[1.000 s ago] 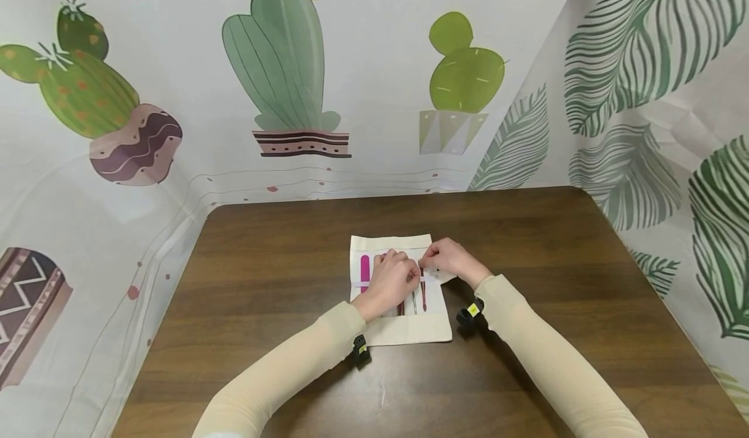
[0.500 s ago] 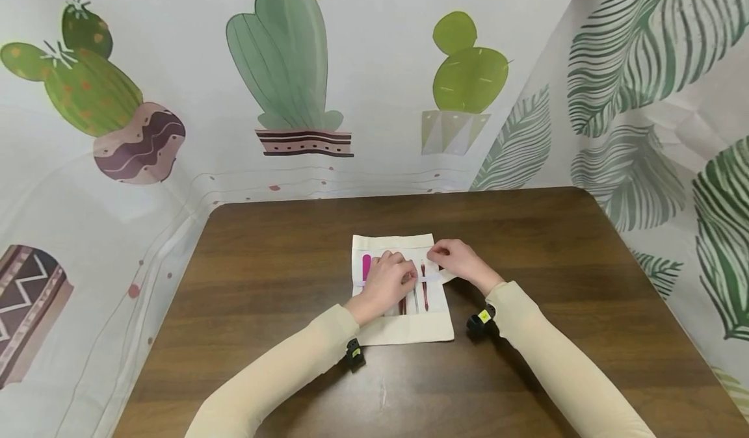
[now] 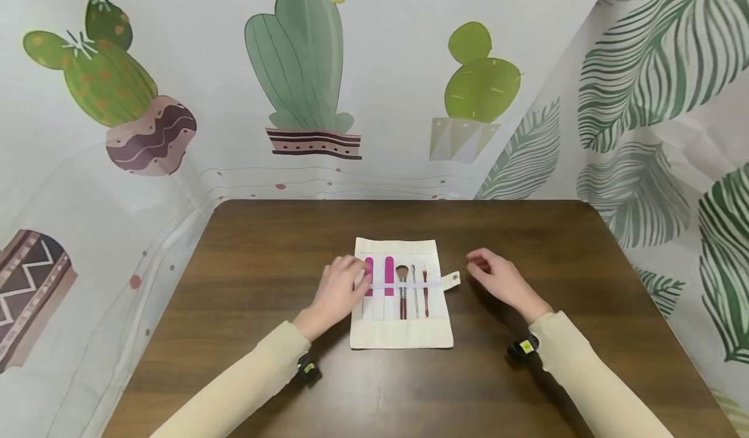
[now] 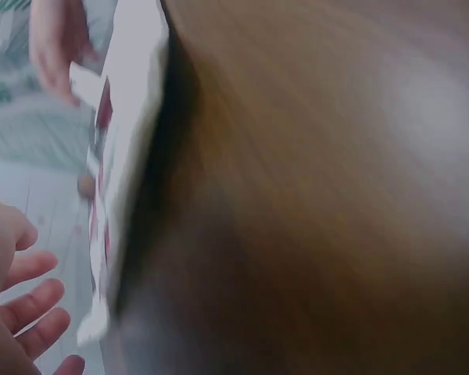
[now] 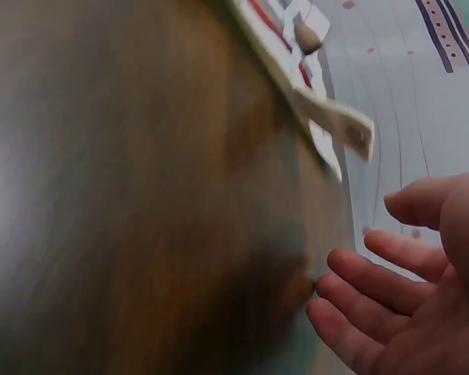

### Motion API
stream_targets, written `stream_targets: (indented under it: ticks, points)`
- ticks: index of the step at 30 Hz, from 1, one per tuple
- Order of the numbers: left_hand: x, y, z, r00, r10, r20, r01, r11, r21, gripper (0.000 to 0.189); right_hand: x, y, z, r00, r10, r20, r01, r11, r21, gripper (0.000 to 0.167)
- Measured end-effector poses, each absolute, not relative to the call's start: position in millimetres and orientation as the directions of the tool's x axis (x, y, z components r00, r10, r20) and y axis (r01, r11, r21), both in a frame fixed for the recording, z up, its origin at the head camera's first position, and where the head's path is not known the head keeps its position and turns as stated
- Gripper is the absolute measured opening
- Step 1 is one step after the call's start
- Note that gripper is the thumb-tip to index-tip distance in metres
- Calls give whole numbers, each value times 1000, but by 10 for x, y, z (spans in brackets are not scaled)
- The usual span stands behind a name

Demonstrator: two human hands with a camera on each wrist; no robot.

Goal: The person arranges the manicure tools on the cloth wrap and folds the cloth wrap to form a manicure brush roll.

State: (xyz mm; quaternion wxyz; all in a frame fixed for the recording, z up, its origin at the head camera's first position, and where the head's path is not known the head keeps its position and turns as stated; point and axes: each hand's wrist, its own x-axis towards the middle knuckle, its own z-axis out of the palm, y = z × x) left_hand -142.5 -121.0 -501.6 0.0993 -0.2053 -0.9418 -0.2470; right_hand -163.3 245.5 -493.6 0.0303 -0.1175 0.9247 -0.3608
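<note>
A cream fabric tool roll [image 3: 401, 335] lies unfolded on the table, with a snap tab [image 3: 451, 281] sticking out at its right. Under its white elastic band sit two tools with magenta ends, the left one [image 3: 369, 264] and the right one [image 3: 389, 269]. Beside them are a makeup brush [image 3: 402, 295], a thin silver tool [image 3: 415, 288] and a slim dark red tool [image 3: 426, 298]. My left hand [image 3: 339, 292] hovers at the roll's left edge, fingers relaxed and holding nothing. Off to the right of the tab, my right hand [image 3: 502, 279] is also unoccupied, fingers loosely bent.
The brown wooden table [image 3: 263, 243] carries the roll near its middle. Behind it hangs a white cloth [image 3: 386, 67] printed with cacti and leaves. A black wrist camera [image 3: 308, 368] is strapped on the left sleeve, another camera [image 3: 523, 348] on the right.
Both hands have drawn apart from the roll, the left one leftward and the right one rightward. The brush and other tools under the band are now uncovered.
</note>
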Motion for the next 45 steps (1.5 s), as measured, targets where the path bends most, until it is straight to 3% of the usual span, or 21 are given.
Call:
stream_targets:
  ticks: [7, 13, 23, 32, 45]
  points:
    - [-1309, -1826, -5012, -928, 247, 278, 346, 847, 403, 28, -1405, 2803, -4925, -949, -302, 93, -298, 759, -579, 34]
    - [-1333, -2211, -4995, -941, 247, 231, 316, 886, 339, 45, -1296, 2996, -4904, -952, -284, 116, -303, 803, -513, 45]
    - [-1423, -2532, -4988, -963, 234, 135, 261, 934, 243, 66, -1269, 3333, -4912, -923, -199, 329, -319, 873, -368, 50]
    - [-1443, -2699, -4987, -969, 214, 126, 235, 954, 188, 79, -1210, 3518, -4886, -942, -147, 301, -239, 925, -295, 65]
    - [-1442, -2812, -5031, -973, 194, 126, 209, 970, 124, 83, -1199, 3615, -4871, -968, -102, 229, -162, 952, -261, 75]
